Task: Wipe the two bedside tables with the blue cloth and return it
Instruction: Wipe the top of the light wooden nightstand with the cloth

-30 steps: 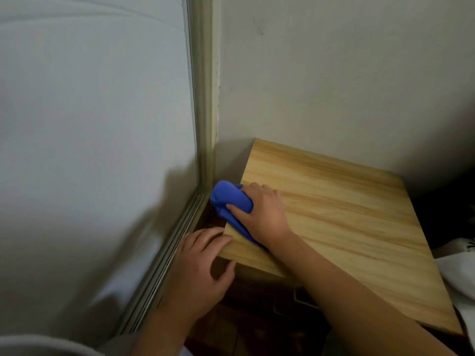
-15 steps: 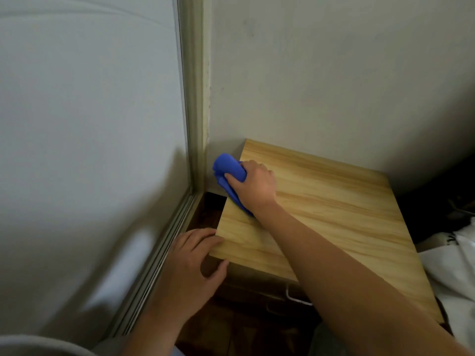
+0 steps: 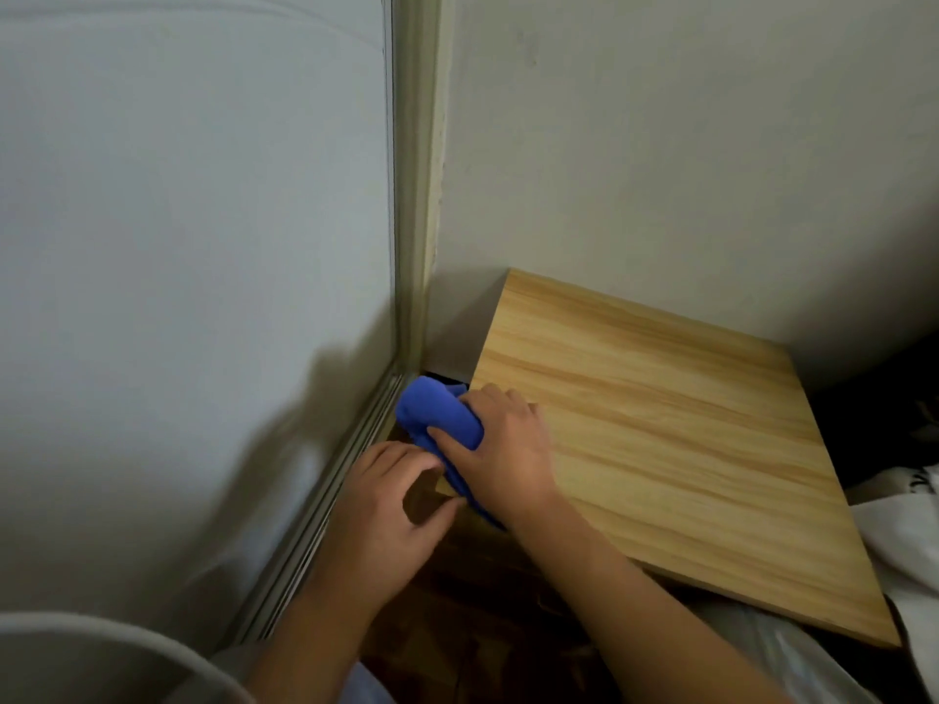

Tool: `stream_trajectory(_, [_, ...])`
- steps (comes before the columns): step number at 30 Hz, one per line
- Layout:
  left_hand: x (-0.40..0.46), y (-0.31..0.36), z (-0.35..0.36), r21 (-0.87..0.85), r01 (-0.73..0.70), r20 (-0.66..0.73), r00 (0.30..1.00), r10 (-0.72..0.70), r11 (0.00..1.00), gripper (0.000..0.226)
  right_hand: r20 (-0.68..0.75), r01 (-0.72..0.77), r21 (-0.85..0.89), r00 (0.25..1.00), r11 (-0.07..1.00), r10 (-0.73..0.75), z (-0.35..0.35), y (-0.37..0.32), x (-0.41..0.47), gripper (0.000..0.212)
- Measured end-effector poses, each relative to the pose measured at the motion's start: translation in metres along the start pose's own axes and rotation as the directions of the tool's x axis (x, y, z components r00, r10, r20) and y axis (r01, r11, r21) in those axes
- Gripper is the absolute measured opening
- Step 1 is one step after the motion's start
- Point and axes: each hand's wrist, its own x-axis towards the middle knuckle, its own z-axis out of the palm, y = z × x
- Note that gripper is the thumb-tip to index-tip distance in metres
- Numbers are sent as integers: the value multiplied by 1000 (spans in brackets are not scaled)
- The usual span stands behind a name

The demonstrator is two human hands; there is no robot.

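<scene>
A: Pale walls (image 3: 660,144) met in a corner at the upper middle of the frame, and a wooden table (image 3: 660,449) sat below it, filling the right half. What was the grip like?

B: Right hand (image 3: 508,449) was clenched over the cloth (image 3: 437,419), fingers curled across the top of the blue bundle and the thumb laid along its near side. It was grasping the cloth and nothing else.

A: And where was the cloth?

B: At the table's left edge, a little below the centre of the frame. Part of it bulged out past the edge toward the wall on the left, and a strip of it trailed under the hand toward the table's near left corner.

A: The other hand?

B: Left hand (image 3: 391,510) was just below and left of the cloth, at that same near corner. Its fingers were bent and the thumb reached toward the corner's edge. I could not tell whether it truly gripped the wood or only rested against it; the cloth's tail and the shadow hid the contact.

A: Anything else around?

B: A metal rail (image 3: 345,480) ran diagonally along the foot of the left wall. White fabric (image 3: 909,541) lay at the right edge of the frame, beside the table. A grey sleeve (image 3: 101,658) filled the lower left corner.
</scene>
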Motion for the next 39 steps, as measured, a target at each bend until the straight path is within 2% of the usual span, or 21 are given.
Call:
stream_trajectory(5, [-4, 0, -7, -19, 10, -23, 1000, -11, 1000, 30, -16, -20, 18, 1000, 1000, 21, -1, -10, -20, 23])
stream_trajectory(14, [21, 16, 9, 38, -22, 6, 1000, 21, 999, 30, -14, -17, 38, 1000, 999, 18, -16, 13, 1, 34])
stream_trajectory(22, [53, 47, 44, 192, -201, 167, 971, 169, 961, 38, -62, -155, -26, 986, 988, 153, -53, 103, 10, 44])
stream_trajectory(25, [64, 51, 52, 250, -170, 208, 971, 119, 953, 42, -111, -248, -79, 965, 965, 239, -79, 156, 6, 45])
stream_trajectory(30, [67, 50, 59, 254, -151, 166, 980, 111, 955, 38, -192, -388, -63, 909, 920, 370, -108, 216, 11, 42])
stream_trajectory(35, [68, 52, 61, 281, -143, 144, 984, 106, 949, 36, -206, -431, -103, 891, 897, 404, -95, 202, 14, 40])
stream_trajectory(39, [69, 54, 59, 281, -132, 162, 983, 88, 951, 35, -130, -352, -131, 933, 927, 336, -78, 154, 12, 44])
